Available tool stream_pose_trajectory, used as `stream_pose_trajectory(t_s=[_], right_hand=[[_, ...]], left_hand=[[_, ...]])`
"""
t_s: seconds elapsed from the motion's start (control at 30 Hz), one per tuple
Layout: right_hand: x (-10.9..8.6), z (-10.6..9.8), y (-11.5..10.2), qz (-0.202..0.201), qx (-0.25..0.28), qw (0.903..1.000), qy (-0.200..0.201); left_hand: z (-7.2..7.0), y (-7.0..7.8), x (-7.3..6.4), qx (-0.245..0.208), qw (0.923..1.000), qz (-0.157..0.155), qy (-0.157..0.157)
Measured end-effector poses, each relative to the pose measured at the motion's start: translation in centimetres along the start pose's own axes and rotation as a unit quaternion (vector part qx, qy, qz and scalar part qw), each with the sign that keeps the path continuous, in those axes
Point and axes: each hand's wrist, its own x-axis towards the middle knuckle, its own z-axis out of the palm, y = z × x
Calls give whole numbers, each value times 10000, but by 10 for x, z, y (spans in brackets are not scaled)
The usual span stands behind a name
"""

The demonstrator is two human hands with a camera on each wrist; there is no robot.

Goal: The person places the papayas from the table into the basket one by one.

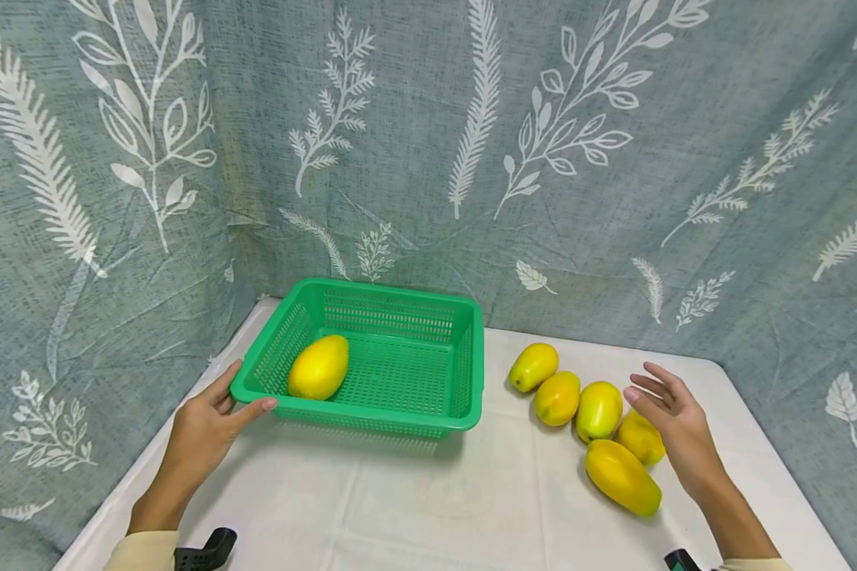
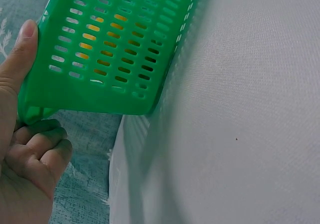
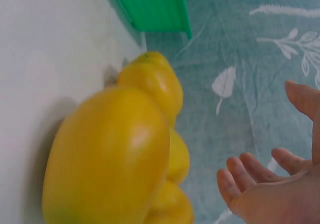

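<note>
Just left of the open, empty right hand lie five mangoes clustered on the counter, the nearest almost touching its palm, while the left hand grips the green basket rim beside one mango inside.

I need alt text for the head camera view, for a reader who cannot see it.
A left hand grips the corner of a green basket holding one yellow mango on a white table. The open right hand hovers over five more mangoes.
</note>
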Motion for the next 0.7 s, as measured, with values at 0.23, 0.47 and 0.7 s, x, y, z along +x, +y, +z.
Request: stream_pose_trajectory(t_s=[0.23,0.47,0.7], right_hand=[[0,-16,13,298,-238,9993,56],[1,-23,27,796,-173,9967,-16],[3,-27,40,1143,-387,9926,-126]], left_hand=[[-1,0,-1,40,10000,0,44],[0,0,-1,28,10000,8,36],[1,1,-1,-19,10000,-12,30]])
